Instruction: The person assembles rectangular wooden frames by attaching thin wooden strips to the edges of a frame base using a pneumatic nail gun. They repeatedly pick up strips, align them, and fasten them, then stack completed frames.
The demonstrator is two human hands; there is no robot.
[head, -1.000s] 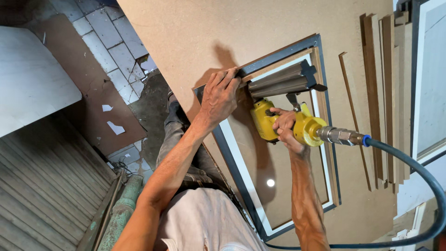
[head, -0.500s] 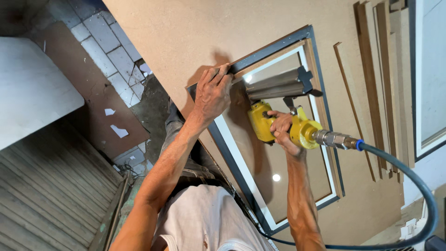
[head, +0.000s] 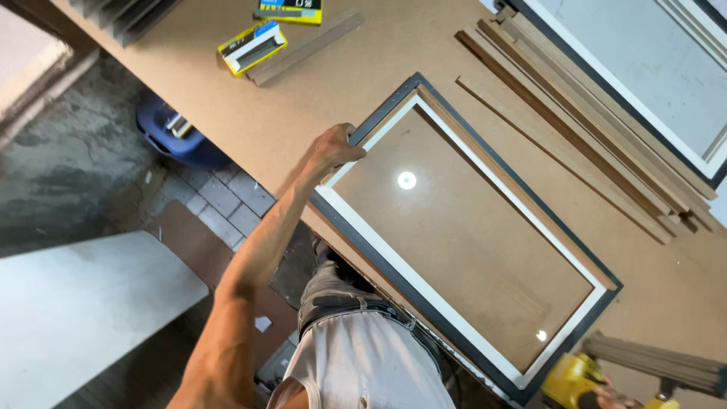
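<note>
Left hand (head: 333,148) grips the frame (head: 379,227) edge on the bench (head: 303,98); right hand (head: 609,395), barely visible, probably holds the yellow nail gun (head: 572,379).

Brown workbench (head: 250,113) carries a frame (head: 462,227), wooden strips (head: 575,129), perhaps staple boxes (head: 252,47).

Setting: a framing or carpentry workshop, with work going on over a broad brown fibreboard bench (head: 250,129). Lying on the bench are a grey-and-white frame (head: 469,227) with a glass pane, a bundle of loose wooden strips (head: 583,144), small yellow boxes (head: 252,47) and a second, larger frame (head: 644,68); a yellow pneumatic nail gun (head: 575,379) is showing at the lower edge. Below the bench, rough concrete and paving-tile floor (head: 83,151) and a leaning white panel (head: 83,303) are sitting among offcuts.
</note>
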